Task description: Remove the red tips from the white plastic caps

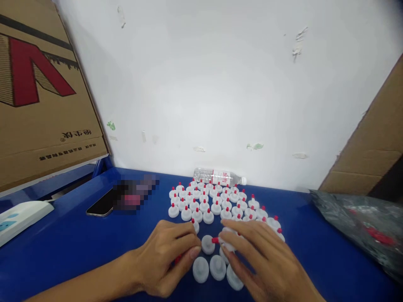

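My left hand [168, 253] is closed, thumb against the curled fingers, with bits of small red tips [178, 259] showing inside it. Between the thumb and fingers of my right hand [267, 256] is a white nozzle cap [227, 243], tilted so its red tip [215, 240] points left. In front of the hands lie several white caps with no red tip, such as one bare cap [200, 269] and another between the hands [208, 244]. Beyond them, many white caps with red tips [208, 216] stand upright in loose rows. My right hand hides some caps.
A clear plastic bottle [222, 177] lies along the wall behind the caps. To the left are a phone [100, 203], a white power strip [23, 218] and a large cardboard box [47, 126]. A dark plastic bag [355, 226] lies at the right on the blue table [132, 235].
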Motion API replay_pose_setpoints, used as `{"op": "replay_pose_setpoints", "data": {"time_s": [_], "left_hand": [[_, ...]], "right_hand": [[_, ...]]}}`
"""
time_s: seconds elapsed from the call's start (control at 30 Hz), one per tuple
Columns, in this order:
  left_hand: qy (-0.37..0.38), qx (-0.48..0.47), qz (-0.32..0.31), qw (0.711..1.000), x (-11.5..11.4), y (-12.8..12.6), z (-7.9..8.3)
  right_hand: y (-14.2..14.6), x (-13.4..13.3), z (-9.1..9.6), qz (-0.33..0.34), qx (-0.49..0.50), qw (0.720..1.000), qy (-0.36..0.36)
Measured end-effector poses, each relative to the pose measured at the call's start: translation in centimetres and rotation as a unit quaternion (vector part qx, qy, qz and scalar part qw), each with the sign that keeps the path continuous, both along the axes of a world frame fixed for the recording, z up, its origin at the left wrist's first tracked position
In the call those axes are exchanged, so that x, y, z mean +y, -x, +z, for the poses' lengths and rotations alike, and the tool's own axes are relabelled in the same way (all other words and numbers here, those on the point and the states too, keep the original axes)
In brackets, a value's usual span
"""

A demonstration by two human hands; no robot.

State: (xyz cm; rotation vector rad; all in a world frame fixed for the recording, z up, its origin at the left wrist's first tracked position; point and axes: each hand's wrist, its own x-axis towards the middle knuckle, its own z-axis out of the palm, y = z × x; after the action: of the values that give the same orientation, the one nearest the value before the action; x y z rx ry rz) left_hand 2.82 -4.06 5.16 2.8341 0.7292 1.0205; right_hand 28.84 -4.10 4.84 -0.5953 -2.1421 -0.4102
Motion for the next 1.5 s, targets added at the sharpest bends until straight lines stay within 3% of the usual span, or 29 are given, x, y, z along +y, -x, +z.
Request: {"op": "replay_pose_setpoints", "data": {"time_s": [0.13,0.3,0.5,0.97,1.13,1.3,1.5], "left_hand": [[-0.004,0.114,0.013,0.993,1.7,1.2,-0.1],[0.008,0.269,0.04,0.962,2.2,1.6,-0.2],[0.022,0.332,0.077,0.94,2.4,1.2,-0.2],[-0.001,0.32,0.068,0.945,2.3,1.1,-0.4],[-0.046,0.318,0.071,0.944,2.4,1.1,-0.4],[-0.097,0.235,0.081,0.964,2.7,1.2,-0.3],[-0.14,0.14,0.071,0.978,3.0,1.6,-0.2]], "right_hand": [[-0.7,0.9,-0.1,-0.029,0.035,0.998,0.053],[-0.6,1.4,-1.0,-0.045,0.023,0.995,0.087],[-0.3,1.5,-1.6,-0.083,0.037,0.992,0.083],[-0.9,2.4,-2.5,-0.069,-0.022,0.991,0.111],[-0.8,2.2,-2.1,-0.076,-0.001,0.989,0.13],[-1.1,1.8,-0.7,-0.043,0.004,0.991,0.126],[-1.5,0.8,-0.3,-0.004,-0.077,0.987,0.141]]}}
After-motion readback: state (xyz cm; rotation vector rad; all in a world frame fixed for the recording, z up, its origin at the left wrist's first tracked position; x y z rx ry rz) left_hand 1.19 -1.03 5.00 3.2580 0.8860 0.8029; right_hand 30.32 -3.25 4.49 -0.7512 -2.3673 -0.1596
